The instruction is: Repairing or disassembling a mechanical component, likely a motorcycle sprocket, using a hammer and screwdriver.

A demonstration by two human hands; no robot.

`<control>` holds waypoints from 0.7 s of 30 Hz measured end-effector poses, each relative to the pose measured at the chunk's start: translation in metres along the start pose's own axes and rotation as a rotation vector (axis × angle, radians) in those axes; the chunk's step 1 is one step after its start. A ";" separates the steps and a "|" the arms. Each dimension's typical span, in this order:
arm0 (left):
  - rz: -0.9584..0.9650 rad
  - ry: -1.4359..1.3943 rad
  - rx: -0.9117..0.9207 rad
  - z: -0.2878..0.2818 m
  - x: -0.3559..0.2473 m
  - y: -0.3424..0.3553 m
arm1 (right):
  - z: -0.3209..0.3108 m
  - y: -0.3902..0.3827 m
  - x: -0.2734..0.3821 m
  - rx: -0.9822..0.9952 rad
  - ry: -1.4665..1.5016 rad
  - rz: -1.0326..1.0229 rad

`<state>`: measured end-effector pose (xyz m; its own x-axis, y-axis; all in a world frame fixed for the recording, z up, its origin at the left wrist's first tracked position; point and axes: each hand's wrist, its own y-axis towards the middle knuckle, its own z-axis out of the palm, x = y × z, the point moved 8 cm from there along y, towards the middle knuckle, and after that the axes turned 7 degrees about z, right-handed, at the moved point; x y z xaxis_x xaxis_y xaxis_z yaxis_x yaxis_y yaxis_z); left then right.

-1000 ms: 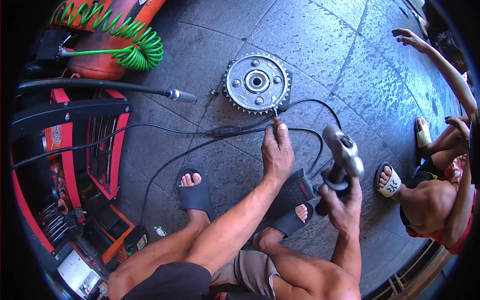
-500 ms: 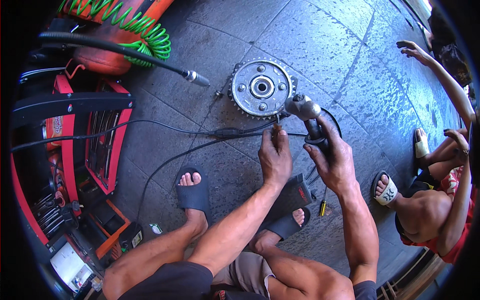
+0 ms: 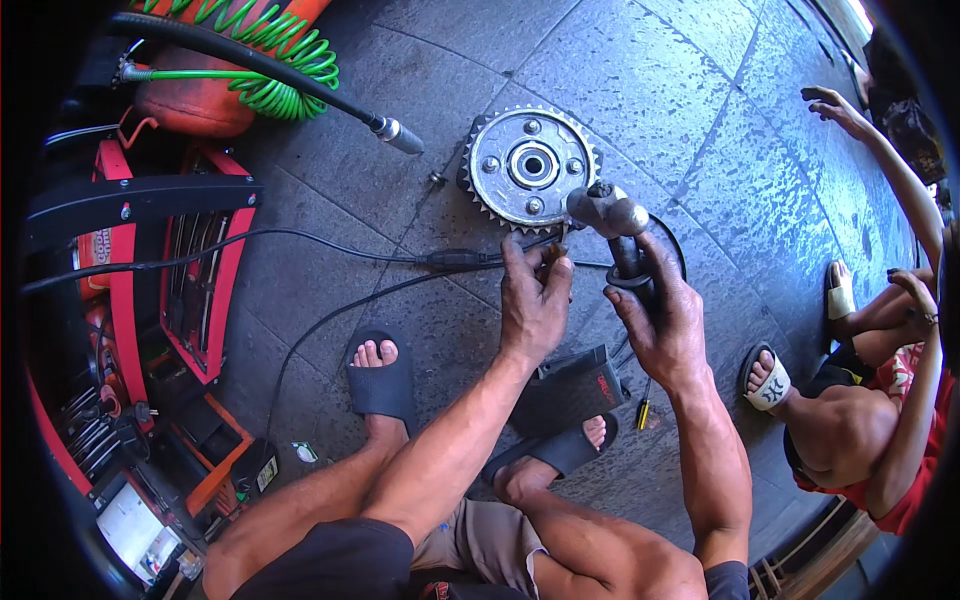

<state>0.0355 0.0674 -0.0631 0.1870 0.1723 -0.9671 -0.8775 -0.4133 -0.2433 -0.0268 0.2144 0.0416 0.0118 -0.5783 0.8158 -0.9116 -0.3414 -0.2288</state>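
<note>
A round metal sprocket hub [image 3: 507, 187] lies on the floor in front of me, its toothed rim showing around the edge and several bolts around its central bore. By its near rim, my left hand [image 3: 535, 302] grips a short brown-handled tool [image 3: 553, 256], mostly hidden by the fingers. The tool's thin metal end points at the teeth; whether it touches them I cannot make out. My right hand [image 3: 665, 325] is wrapped round the handle of a ball-peen hammer [image 3: 612, 215]. The hammer head hovers at the sprocket's near right edge, covering part of the rim.
Black cables [image 3: 340, 250] run across the tiles below the sprocket. A red tool rack [image 3: 120, 300] stands at the left, under a black hose [image 3: 300, 90] with a metal end. A yellow-handled screwdriver [image 3: 643, 412] lies near my foot. Another person [image 3: 880, 420] sits at the right.
My left hand has shifted slightly left, with its forefinger now stretched up to the sprocket's near rim. The hammer stays almost in place. The whole view has shifted a little.
</note>
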 end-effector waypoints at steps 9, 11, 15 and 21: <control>0.010 0.103 -0.027 0.003 -0.005 -0.005 | -0.001 0.001 0.001 -0.004 0.011 -0.032; 0.013 0.121 -0.029 0.003 -0.006 -0.006 | 0.001 -0.001 0.001 0.005 0.017 -0.023; 0.100 0.173 -0.152 0.008 -0.016 -0.009 | 0.004 -0.002 0.000 0.042 -0.004 0.016; 0.035 0.109 -0.213 0.007 -0.018 -0.012 | 0.006 0.002 -0.006 0.065 -0.007 0.014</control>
<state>0.0395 0.0759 -0.0419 0.2146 0.0614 -0.9748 -0.7736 -0.5986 -0.2080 -0.0258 0.2130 0.0331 0.0018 -0.5883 0.8086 -0.8830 -0.3805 -0.2749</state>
